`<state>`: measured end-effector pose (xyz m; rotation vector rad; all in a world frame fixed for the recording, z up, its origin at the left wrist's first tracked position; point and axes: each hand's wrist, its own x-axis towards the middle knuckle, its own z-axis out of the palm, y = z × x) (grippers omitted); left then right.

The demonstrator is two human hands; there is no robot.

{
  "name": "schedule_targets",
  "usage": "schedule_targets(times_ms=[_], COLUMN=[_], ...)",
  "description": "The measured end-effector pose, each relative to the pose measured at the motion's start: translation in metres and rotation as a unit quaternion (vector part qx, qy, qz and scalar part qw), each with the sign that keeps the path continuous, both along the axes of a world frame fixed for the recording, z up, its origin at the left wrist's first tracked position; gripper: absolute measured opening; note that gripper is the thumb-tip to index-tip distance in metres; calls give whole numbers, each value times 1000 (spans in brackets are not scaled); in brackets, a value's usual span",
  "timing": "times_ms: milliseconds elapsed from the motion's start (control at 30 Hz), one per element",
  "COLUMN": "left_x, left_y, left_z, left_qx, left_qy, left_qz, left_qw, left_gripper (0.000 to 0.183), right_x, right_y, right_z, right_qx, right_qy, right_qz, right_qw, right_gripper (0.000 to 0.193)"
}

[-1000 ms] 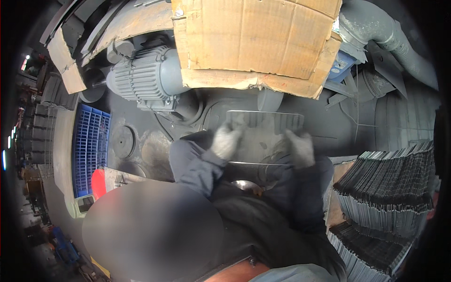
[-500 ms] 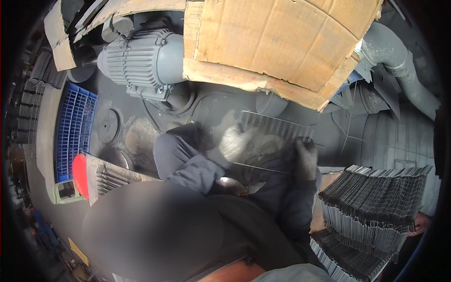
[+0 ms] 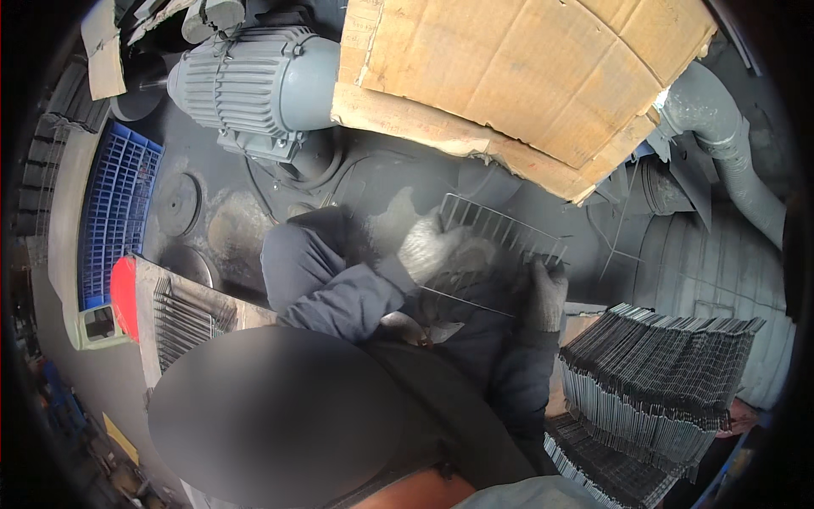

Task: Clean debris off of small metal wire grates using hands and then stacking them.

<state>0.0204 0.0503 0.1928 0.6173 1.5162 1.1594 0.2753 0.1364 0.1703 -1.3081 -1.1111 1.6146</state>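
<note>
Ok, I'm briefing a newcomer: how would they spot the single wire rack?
Start at the big cardboard sheet at the top. Below it, the left hand and right hand hold the wire rack between them. Its open bars stand alone, unlike the tightly packed wire stack at lower right.

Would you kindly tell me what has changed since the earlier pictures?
The view has turned: the wire rack and cardboard slant more steeply down to the right, and the motor sits farther up and left in the picture. The left hand and right hand still hold the rack's sides; nothing was visibly let go. The stacked metal pieces remain at the right.
</note>
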Motion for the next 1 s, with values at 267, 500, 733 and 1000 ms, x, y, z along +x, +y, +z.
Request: schedule_targets(times_ms=[267,500,733,1000], left_x=[-99,-19,-95,-54], left_y=[-48,11,-34,-3], left_z=[-43,-33,-34,-36], left_qx=[-46,-42,-64,34], left_qy=[-8,-52,-201,-147], left_qz=[85,-39,100,-80], left_qw=[995,997,972,985], left_gripper=[39,41,21,33], right_x=[-102,1,-61,-12], right_y=[-15,-7,-14,-11], right_z=[-42,15,-21,8], right_qx=[8,-89,-54,21], right_qy=[-163,89,-29,-91], right_qz=[113,-12,122,41], right_qw=[980,992,991,995], right_gripper=[22,31,48,58])
